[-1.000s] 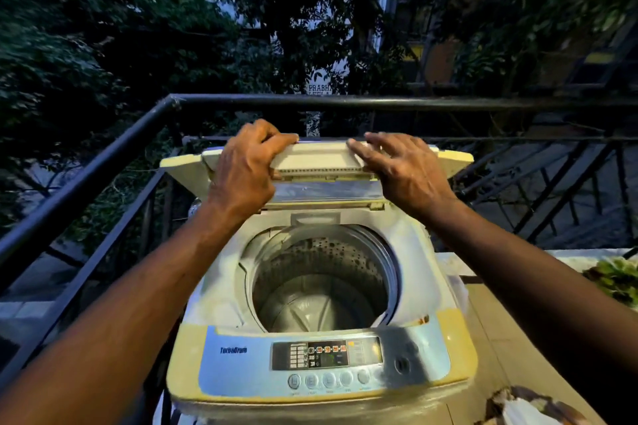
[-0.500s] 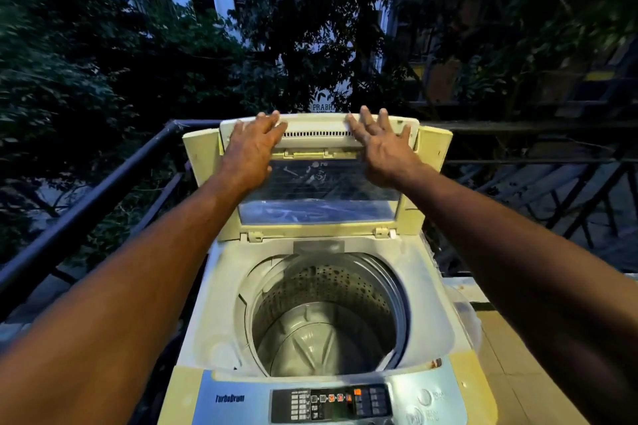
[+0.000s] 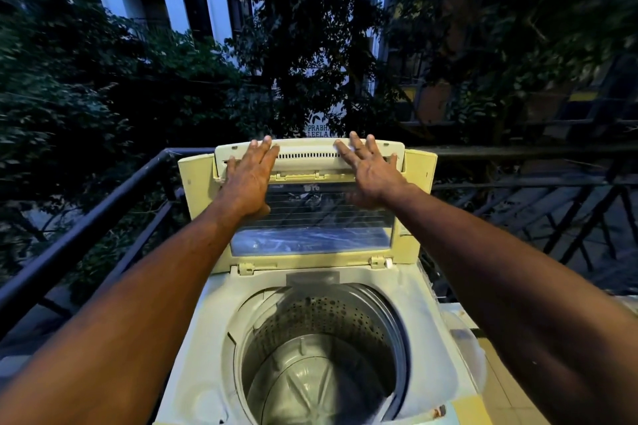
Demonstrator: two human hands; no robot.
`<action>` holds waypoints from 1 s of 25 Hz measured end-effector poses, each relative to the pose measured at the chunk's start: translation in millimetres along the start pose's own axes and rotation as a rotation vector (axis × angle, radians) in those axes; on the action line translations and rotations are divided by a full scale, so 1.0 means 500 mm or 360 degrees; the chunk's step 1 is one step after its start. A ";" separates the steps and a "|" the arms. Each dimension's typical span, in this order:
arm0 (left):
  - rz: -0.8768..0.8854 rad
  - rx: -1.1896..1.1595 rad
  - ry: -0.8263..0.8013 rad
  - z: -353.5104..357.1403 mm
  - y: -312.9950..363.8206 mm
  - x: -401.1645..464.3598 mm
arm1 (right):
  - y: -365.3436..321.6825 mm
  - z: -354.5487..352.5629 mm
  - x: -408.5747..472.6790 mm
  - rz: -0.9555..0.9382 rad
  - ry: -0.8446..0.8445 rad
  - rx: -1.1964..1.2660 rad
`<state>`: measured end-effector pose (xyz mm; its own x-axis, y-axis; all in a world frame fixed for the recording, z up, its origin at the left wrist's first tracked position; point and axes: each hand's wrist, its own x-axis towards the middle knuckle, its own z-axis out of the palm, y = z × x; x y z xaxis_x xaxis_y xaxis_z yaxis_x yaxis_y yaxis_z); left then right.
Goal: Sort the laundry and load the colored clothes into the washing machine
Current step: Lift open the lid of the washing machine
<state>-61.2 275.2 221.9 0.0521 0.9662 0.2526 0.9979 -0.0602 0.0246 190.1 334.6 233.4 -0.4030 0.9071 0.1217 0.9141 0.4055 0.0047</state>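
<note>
My one camera sits on my head, looking forward and down along both my outstretched arms. It faces the balcony railing (image 3: pixel 103 207) and the dark trees (image 3: pixel 303 45) beyond my fingertips. My left hand (image 3: pixel 250 179) and right hand (image 3: pixel 371 172) lie mid-frame, flat against the raised lid (image 3: pixel 310 217). Nearer to me than my fingers, at the bottom edge, the washing machine (image 3: pixel 214 338) drum (image 3: pixel 321 366) sits close below the lens. The wide angle bends the railing outward.

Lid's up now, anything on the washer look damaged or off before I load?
Only small things: a rusty, chipped spot at the washing machine top's front right corner, and yellowed plastic on the lid. The drum looks empty.
</note>
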 end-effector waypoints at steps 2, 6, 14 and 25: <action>0.0010 -0.0003 -0.0005 0.000 0.000 -0.005 | -0.001 0.003 -0.004 -0.0001 0.0015 -0.0027; 0.0019 0.0005 -0.0026 -0.006 0.001 -0.007 | 0.000 -0.001 -0.009 -0.0008 0.0005 -0.0024; 0.0040 0.0049 0.0098 0.001 0.014 -0.028 | -0.004 -0.001 -0.024 -0.0015 0.0012 -0.0097; 0.0100 0.0165 0.0210 -0.002 0.020 -0.066 | -0.016 -0.005 -0.068 0.0013 0.0138 -0.0138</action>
<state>-52.9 242.4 214.6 0.1156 0.9196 0.3753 0.9919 -0.0865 -0.0935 196.7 300.3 231.4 -0.3935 0.8957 0.2072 0.9193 0.3834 0.0886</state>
